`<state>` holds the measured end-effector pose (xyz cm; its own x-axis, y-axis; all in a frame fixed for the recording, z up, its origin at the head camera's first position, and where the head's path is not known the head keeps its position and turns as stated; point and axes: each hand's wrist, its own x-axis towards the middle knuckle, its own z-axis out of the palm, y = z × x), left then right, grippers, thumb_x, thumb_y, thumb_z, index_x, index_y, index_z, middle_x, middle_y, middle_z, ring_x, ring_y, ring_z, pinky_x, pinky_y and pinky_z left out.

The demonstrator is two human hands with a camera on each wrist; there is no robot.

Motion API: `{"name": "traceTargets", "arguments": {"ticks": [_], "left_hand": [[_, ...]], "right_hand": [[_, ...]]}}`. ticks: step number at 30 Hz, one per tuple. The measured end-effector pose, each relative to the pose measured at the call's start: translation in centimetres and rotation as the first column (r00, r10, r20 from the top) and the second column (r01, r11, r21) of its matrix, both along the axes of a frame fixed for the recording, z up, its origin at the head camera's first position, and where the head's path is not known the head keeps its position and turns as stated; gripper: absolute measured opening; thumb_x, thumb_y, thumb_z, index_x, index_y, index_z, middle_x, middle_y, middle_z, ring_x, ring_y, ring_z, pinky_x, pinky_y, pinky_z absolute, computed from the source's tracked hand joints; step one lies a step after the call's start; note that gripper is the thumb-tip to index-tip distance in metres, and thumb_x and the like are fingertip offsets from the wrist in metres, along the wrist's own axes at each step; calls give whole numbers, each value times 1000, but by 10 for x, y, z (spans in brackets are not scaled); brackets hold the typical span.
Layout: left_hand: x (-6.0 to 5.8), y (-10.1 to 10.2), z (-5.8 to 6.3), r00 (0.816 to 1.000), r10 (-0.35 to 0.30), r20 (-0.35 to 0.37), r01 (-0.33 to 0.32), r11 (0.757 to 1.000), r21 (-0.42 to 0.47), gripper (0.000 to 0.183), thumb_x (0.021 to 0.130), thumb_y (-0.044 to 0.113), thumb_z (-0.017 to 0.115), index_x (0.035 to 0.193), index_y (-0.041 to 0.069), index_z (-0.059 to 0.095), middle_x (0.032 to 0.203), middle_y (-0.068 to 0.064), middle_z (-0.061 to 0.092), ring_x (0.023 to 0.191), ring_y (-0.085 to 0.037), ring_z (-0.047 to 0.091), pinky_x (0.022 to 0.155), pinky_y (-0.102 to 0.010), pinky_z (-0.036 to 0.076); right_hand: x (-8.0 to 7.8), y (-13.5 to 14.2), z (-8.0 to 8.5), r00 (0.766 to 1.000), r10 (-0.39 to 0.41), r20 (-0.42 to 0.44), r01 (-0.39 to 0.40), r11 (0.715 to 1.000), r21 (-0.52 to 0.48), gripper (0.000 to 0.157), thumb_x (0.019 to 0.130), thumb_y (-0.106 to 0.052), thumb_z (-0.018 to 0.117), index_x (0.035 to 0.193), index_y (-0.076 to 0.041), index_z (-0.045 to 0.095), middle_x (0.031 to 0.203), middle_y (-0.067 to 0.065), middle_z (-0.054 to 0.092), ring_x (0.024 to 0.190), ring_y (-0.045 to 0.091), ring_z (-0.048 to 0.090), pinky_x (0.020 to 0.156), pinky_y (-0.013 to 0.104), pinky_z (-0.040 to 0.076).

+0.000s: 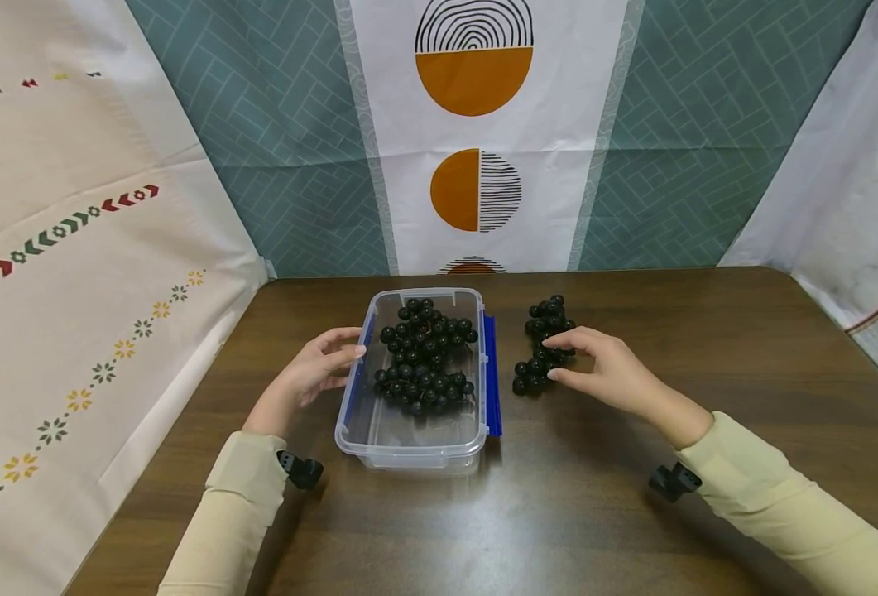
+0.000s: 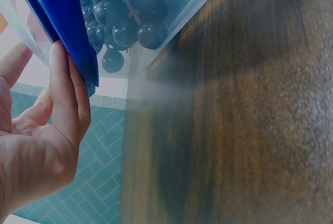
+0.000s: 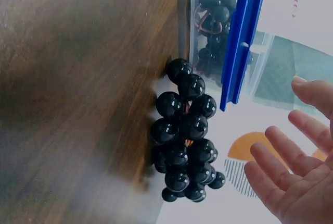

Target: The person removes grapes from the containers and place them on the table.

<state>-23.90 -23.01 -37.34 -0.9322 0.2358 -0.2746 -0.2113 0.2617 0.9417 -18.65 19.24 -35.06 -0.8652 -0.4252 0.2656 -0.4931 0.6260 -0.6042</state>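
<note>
A clear plastic container with blue side clips holds black grapes. At its left side, my left hand touches the wall and rim with extended fingers. The left wrist view shows those fingertips against the blue clip. Another bunch of black grapes lies on the table, just right of the container. My right hand hovers over this bunch, thumb and fingers spread. In the right wrist view, its fingers are apart from the grapes and hold nothing.
The brown wooden table carries the container and the loose bunch. A patterned cloth hangs behind the table's far edge. White cloth with coloured motifs borders the left side, and pale cloth the right.
</note>
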Motion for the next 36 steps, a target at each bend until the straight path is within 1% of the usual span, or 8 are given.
{"name": "traceTargets", "arguments": {"ticks": [8,15,18,22,26,28,34,36], "left_hand": [[0,-2,-2,1000,1,1,-1,1000,11,59,94,28,61,144,10,35,132,-19,48,107,-22,59,79,-29,53],[2,-2,-1,1000,-5,3,5,1000,3,60,94,30,61,145,11,35,133,-18,48,111,-23,57,81,-30,52],[2,-2,-1,1000,-3,4,3,1000,7,59,94,29,60,145,10,34,133,-18,48,112,-25,56,81,-30,52],[2,-3,-1,1000,-5,2,5,1000,2,59,95,29,60,145,11,34,134,-18,47,111,-24,56,82,-30,51],[1,-1,-1,1000,-15,-1,15,1000,-4,60,94,31,60,145,12,34,136,-17,46,107,-18,56,84,-31,51],[1,-1,-2,1000,-17,0,17,1000,-4,61,94,31,60,145,12,34,137,-18,45,107,-17,56,84,-31,50],[0,0,-1,1000,-15,2,15,1000,-10,59,95,30,59,145,12,33,138,-19,43,113,-23,53,84,-31,50],[0,-1,-1,1000,-13,4,13,1000,-9,59,95,30,58,145,12,33,139,-19,43,117,-27,52,84,-31,50]], "right_hand": [[3,-9,3,996,68,-55,-66,997,28,38,82,-9,74,118,-4,63,116,11,64,109,32,59,89,51,48],[7,-15,5,987,105,-119,-95,992,81,35,80,-10,76,113,-5,65,113,9,65,107,27,59,87,46,50],[8,-18,8,982,124,-142,-110,989,104,34,81,-10,75,113,-5,65,112,9,65,105,27,59,83,45,50],[9,-21,11,979,130,-157,-107,983,146,33,82,-11,74,113,-6,66,111,8,65,103,26,59,81,44,50],[13,-23,13,978,128,-163,-96,976,194,32,82,-15,74,112,-6,66,111,7,65,103,26,59,83,45,50],[15,-24,13,979,126,-163,-91,974,207,31,83,-16,74,112,-7,67,111,6,65,103,25,59,84,45,50],[20,-31,15,970,145,-197,-100,970,224,29,83,-18,73,110,-8,67,109,3,65,101,23,60,82,42,51],[21,-33,17,964,158,-212,-107,966,235,29,83,-19,73,110,-8,67,108,3,64,100,22,60,80,40,51]]}}
